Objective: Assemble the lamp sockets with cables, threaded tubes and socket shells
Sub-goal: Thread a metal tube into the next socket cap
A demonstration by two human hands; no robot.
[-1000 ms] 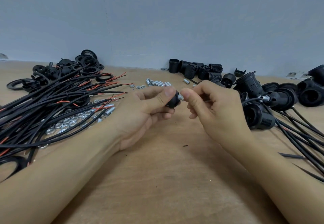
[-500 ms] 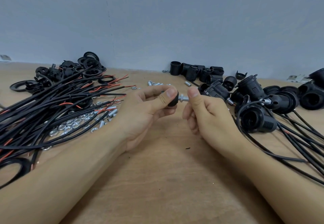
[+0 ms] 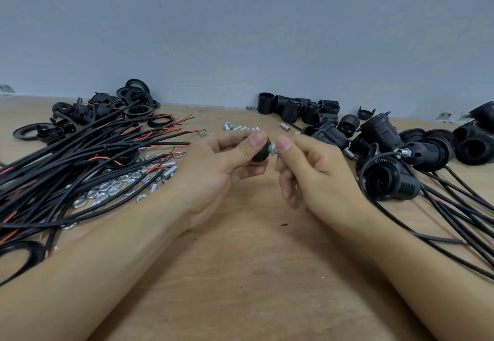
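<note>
Above the tabletop [image 3: 240, 274], the left hand [image 3: 219, 169] held a black socket cap [image 3: 260, 153] in a closed grip, thumb pressed over its top. The right hand [image 3: 315, 172] pinched the threaded tube [image 3: 273, 150] that stuck out of the cap just beside that grip. Loose black cables [image 3: 80, 164] and nuts [image 3: 107, 192] lay left of the grip, assembled sockets [image 3: 387, 183] to its right.

Two bare forearms, left hand [image 3: 213, 172] and right hand [image 3: 318, 177] (no sleeves, rings or gloves visible).
</note>
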